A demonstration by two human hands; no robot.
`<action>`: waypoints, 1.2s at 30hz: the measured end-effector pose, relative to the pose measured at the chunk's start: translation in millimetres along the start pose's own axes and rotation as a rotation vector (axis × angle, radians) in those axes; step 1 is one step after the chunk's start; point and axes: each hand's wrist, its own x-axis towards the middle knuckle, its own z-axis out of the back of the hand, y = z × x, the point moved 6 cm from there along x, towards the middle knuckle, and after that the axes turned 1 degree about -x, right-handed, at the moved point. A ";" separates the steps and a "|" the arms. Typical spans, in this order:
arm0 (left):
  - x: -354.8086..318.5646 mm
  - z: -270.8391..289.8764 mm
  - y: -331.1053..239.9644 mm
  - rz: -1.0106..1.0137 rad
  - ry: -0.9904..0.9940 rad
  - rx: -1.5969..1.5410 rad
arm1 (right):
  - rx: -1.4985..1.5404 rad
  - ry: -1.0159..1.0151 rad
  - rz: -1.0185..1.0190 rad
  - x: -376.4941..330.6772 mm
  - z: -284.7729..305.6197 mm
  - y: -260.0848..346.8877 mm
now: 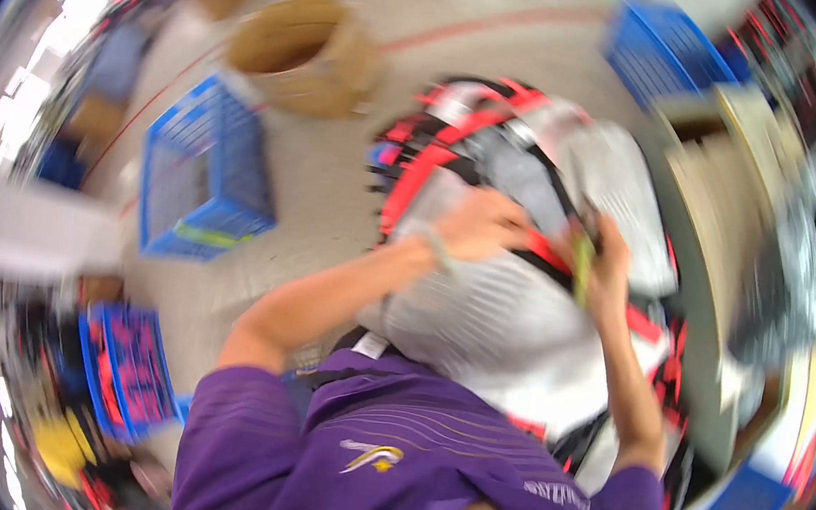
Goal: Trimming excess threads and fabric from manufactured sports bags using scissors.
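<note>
Across my lap and in front of me lies a heap of sewn grey, red and black fabric pieces [492, 310], blurred by motion. My left hand [480, 225] is on top of it, fingers curled in and closed on a red and black strap [544, 253] that runs over the grey cloth. To its right, my right hand [610, 273] is closed around a slim yellow-green tool [582, 270] with a dark upper end, held upright close to the strap. Blur hides the tool's exact kind.
Left of the heap stand a blue plastic crate [157, 181] and a round brown cardboard drum [306, 92]. Another blue crate [89, 360] holds red and dark pieces. At far right is a third blue crate [652, 56], with a pale bench [698, 228] close along my right side.
</note>
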 end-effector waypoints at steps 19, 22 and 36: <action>-37.0 13.6 -26.0 -0.093 -0.034 -0.099 | -0.415 0.635 0.067 -20.9 41.5 -16.2; -37.2 14.9 -25.8 -0.103 -0.041 -0.105 | -0.381 0.664 0.025 -17.5 36.4 -14.9; -36.8 13.3 -29.0 -0.121 -0.039 -0.117 | -0.220 0.662 0.032 -26.6 37.9 -18.3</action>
